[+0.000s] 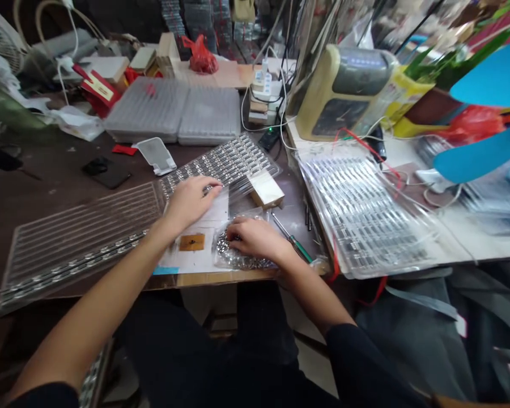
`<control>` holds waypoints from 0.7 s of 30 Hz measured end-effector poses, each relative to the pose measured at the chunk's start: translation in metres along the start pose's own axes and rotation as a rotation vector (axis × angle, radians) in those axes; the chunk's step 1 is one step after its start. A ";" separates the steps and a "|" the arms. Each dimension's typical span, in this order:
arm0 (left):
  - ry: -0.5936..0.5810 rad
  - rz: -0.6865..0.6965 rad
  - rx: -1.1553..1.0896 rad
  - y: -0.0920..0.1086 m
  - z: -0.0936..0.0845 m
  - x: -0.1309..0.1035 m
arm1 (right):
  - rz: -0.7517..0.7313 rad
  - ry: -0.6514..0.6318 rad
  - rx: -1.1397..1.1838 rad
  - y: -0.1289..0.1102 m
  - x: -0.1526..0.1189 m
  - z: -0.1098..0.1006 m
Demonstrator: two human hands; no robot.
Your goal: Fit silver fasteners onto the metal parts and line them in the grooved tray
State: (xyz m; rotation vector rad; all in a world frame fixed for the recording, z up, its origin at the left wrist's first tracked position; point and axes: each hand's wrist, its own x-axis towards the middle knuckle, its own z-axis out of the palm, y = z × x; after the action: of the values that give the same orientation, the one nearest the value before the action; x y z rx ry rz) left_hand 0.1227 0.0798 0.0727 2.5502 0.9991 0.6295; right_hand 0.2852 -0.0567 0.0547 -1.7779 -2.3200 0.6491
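Note:
My left hand point(190, 199) is above the near edge of a clear tray filled with rows of small metal cylinders point(225, 161). Its fingers are curled toward the thumb, and anything between them is too small to name. My right hand point(257, 237) reaches into a shallow clear tray of loose, shiny metal pieces point(246, 262), its bent fingertips down among them. Between the hands, a small amber plate point(191, 242) lies on a white sheet point(182, 262). Left of my forearm is a clear grooved tray point(89, 218), with metal parts along its near rows.
A small box point(266, 190) and a green-handled screwdriver point(300, 247) lie right of the hands. Another filled clear tray point(361, 215) rests on the white table. Stacked clear trays point(148, 107), a phone stand point(156, 156) and a dark phone point(106, 171) are farther back. Blue fan blades point(484, 153) stand far right.

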 end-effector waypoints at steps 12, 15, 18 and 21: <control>0.109 0.123 0.201 0.043 0.065 0.082 | -0.135 0.022 0.203 0.007 0.006 0.007; 0.113 0.127 0.140 0.042 0.060 0.078 | -0.197 0.024 0.244 0.015 0.011 0.010; 0.085 0.047 -0.034 0.039 0.042 0.055 | -0.217 0.054 0.269 0.018 0.013 0.011; 0.038 -0.076 -0.273 0.028 0.024 0.014 | -0.231 0.085 0.245 0.017 0.013 0.013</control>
State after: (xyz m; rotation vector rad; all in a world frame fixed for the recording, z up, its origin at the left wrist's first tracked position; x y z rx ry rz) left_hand 0.1596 0.0670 0.0686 2.2605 0.9456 0.7402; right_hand 0.2915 -0.0437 0.0344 -1.3810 -2.2329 0.7638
